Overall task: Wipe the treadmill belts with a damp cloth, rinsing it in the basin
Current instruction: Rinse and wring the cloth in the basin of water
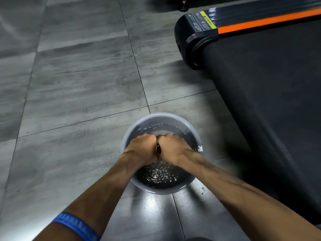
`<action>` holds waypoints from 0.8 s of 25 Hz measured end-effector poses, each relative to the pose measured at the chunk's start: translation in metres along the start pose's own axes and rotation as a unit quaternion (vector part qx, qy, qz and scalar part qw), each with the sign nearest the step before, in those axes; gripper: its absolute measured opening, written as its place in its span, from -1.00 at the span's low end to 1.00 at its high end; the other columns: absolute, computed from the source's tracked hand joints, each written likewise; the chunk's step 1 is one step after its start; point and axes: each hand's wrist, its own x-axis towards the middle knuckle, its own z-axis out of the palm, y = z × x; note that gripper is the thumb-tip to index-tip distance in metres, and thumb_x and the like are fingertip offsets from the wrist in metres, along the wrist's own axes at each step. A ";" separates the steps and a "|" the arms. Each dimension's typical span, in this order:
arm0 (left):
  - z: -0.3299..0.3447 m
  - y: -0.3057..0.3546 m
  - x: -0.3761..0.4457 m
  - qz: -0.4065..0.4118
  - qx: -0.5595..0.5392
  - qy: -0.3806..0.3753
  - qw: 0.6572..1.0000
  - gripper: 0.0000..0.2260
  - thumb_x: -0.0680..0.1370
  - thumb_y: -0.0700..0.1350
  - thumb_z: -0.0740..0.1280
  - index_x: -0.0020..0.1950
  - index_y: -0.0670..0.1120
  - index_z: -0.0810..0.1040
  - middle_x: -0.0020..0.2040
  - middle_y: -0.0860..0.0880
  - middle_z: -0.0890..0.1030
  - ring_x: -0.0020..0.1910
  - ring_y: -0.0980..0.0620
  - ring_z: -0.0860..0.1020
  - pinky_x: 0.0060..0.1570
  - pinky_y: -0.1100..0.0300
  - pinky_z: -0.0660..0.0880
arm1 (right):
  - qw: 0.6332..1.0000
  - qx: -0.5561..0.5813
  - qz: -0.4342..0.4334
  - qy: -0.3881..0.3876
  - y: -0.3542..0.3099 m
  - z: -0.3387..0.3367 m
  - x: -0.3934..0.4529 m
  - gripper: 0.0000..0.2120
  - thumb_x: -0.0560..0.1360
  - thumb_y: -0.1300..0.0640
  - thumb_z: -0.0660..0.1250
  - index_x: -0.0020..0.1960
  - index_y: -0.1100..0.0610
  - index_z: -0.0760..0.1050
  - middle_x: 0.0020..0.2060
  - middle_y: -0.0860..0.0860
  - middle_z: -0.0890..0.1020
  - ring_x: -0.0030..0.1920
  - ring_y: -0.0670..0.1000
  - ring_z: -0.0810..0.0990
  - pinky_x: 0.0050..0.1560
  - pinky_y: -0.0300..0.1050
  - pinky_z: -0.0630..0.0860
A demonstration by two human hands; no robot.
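A round grey basin (157, 117) of water stands on the floor in front of me. Both my fists are pressed together over it. My left hand (141, 148) and my right hand (173, 148) grip a dark cloth (158, 149), of which only a thin sliver shows between them. Water splashes and ripples in the basin below my wrists. The black treadmill belt (271, 94) lies to the right, with an orange side stripe (264, 23) along its far rail.
Grey floor tiles (78, 80) spread to the left and ahead. The treadmill's black rear end cap (187, 40) with a warning label sits at upper right. A few water drops (202, 189) lie on the floor right of the basin. A blue wristband (76, 226) circles my left forearm.
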 end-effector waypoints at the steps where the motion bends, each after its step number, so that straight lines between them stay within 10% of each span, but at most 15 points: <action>1: 0.001 0.000 0.001 -0.005 -0.025 -0.017 1.000 -0.75 0.39 -0.10 0.39 0.05 -0.05 0.60 0.03 -0.10 0.65 0.04 -0.14 0.62 0.00 0.09 0.55 | 0.999 -0.032 -0.007 0.002 0.000 0.000 0.000 -0.77 0.56 0.14 0.26 0.18 0.17 0.51 0.10 0.18 0.60 0.09 0.19 0.60 0.04 0.01 0.51; 7: 0.013 -0.013 0.010 0.013 -0.090 -0.093 0.991 -0.86 0.38 -0.18 0.36 -0.33 -0.03 0.44 -0.34 0.03 0.53 -0.22 -0.09 0.56 -0.29 0.19 0.45 | 0.985 -0.154 -0.077 0.031 0.004 0.005 -0.006 -0.68 0.52 0.12 0.28 0.25 0.15 0.42 0.09 0.09 0.66 0.06 0.15 0.66 0.03 -0.02 0.53; 20: 0.008 -0.015 0.002 -0.026 -0.354 -0.086 0.931 -0.72 0.25 -0.33 0.41 -0.12 -0.03 0.57 -0.26 -0.04 0.63 -0.24 0.00 0.59 -0.22 0.15 0.53 | 0.981 -0.086 -0.081 0.153 0.014 0.002 -0.013 -0.48 0.38 0.04 0.47 0.26 0.07 0.35 0.05 0.04 0.61 0.01 0.13 0.64 -0.06 -0.02 0.53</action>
